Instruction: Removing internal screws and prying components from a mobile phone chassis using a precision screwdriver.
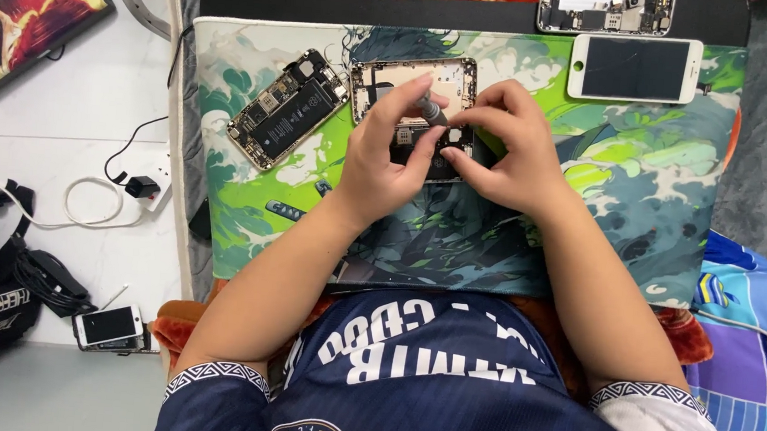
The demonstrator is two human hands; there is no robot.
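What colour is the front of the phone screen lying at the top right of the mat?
White frame around a dark glass panel, seen in the head view.

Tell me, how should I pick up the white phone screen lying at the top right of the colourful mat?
Probably best by its two long edges. The white phone screen lies flat, glass up, crosswise on the mat, so nothing sticks up to grab. Come from above and pinch the near and far long edges, keeping fingers off the dark glass. Both hands, left hand and right hand, are busy with the opened phone.

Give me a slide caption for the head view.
Both hands work a grey screwdriver into an opened gold phone shell on a green patterned mat.
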